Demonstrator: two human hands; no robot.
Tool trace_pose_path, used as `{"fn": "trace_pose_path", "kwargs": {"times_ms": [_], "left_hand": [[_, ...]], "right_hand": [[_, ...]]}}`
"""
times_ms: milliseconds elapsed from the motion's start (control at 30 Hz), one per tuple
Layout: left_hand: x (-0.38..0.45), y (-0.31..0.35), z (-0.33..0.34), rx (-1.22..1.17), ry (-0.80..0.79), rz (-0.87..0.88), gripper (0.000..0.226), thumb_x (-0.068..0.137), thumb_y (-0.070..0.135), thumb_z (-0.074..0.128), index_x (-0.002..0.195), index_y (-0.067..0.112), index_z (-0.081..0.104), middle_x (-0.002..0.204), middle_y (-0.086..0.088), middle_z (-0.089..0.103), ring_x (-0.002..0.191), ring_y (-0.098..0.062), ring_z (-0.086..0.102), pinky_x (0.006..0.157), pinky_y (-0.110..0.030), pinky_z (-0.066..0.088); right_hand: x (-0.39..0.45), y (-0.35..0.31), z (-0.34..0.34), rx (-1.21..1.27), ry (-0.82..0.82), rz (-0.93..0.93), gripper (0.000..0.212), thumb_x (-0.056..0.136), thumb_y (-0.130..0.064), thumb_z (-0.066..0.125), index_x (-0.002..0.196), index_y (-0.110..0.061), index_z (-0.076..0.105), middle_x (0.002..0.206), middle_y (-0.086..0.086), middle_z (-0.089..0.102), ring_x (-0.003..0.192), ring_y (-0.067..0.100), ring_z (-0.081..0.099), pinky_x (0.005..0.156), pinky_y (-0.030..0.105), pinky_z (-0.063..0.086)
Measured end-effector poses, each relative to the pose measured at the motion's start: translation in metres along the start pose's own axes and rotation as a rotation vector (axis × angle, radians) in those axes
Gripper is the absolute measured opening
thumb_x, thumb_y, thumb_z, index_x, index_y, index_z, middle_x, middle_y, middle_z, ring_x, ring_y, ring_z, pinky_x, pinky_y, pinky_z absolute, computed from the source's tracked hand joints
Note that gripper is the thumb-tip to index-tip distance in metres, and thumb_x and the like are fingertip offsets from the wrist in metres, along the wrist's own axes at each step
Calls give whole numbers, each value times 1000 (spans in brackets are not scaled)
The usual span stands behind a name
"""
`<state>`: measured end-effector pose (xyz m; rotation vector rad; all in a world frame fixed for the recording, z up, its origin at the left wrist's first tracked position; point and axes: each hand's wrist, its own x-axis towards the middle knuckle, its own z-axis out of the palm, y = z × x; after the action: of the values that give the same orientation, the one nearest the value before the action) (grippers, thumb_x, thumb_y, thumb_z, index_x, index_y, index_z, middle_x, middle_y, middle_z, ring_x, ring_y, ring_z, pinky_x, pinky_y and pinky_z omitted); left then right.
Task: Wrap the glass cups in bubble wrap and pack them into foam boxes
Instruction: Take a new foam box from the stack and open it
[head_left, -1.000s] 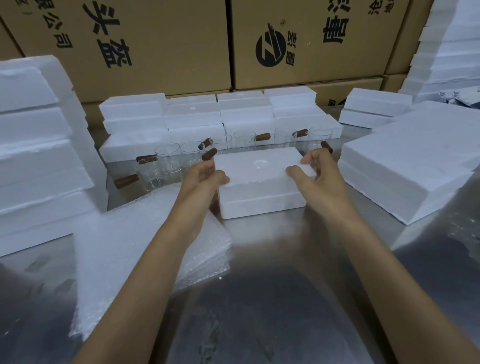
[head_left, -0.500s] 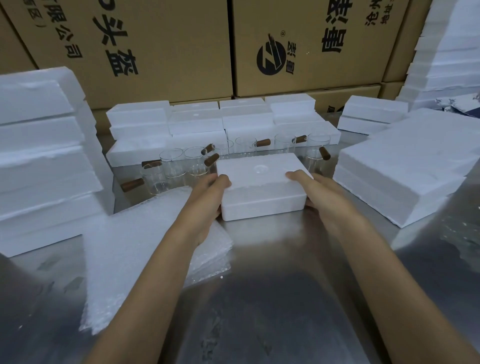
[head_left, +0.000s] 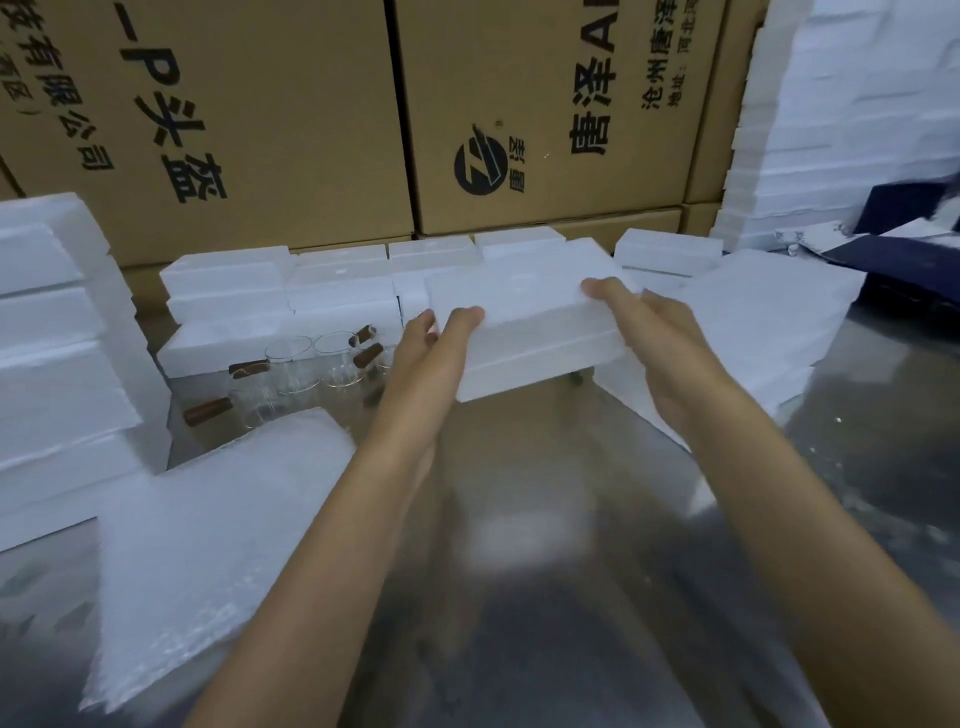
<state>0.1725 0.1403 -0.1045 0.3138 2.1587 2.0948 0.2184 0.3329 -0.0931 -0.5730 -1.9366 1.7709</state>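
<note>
Head view, read left to right with the closed foam box (head_left: 524, 332) as landmark. Far left of it: stacked foam slabs (head_left: 57, 353). Nearer, lower left: pile of bubble wrap sheets (head_left: 208, 525) on the metal table (head_left: 545, 519). Just left of the box: unwrapped glass cups (head_left: 306, 364) with brown handles, standing in a cluster.

Left hand (head_left: 431, 353) grips the box's left end, thumb on the lid, fingers under it. Right hand (head_left: 660, 343) grips the right end likewise, thumb curled over the lid's edge.

Change: half a second ago the box sat flat on the table, both hands at its ends. Now it is off the surface, raised and carried away from the person, a gap showing beneath it. Image is blurred by motion.

Judgement: this box is packed and closed and is heading for the row of foam boxes (head_left: 291, 291) behind it. Several cups remain to wrap.

Right of the box: further foam stacks (head_left: 753, 322).
</note>
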Motion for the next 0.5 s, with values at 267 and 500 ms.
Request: {"fn": "trace_pose_path", "kwargs": {"times_ms": [267, 500], "left_hand": [[14, 42, 126, 2, -270, -16, 61, 75, 59, 58, 124, 23, 54, 118, 6, 57, 110, -16, 56, 83, -33, 46], [19, 15, 167, -46, -309, -94, 18, 81, 48, 62, 93, 35, 57, 101, 22, 52, 100, -9, 56, 86, -29, 45]], "right_hand": [[75, -41, -105, 24, 243, 3, 42, 57, -50, 63, 90, -26, 55, 97, -4, 58, 90, 17, 57, 77, 32, 48], [111, -6, -129, -69, 294, 104, 48, 79, -40, 62, 120, -15, 56, 113, 4, 60, 97, 20, 59, 82, 27, 48]]}}
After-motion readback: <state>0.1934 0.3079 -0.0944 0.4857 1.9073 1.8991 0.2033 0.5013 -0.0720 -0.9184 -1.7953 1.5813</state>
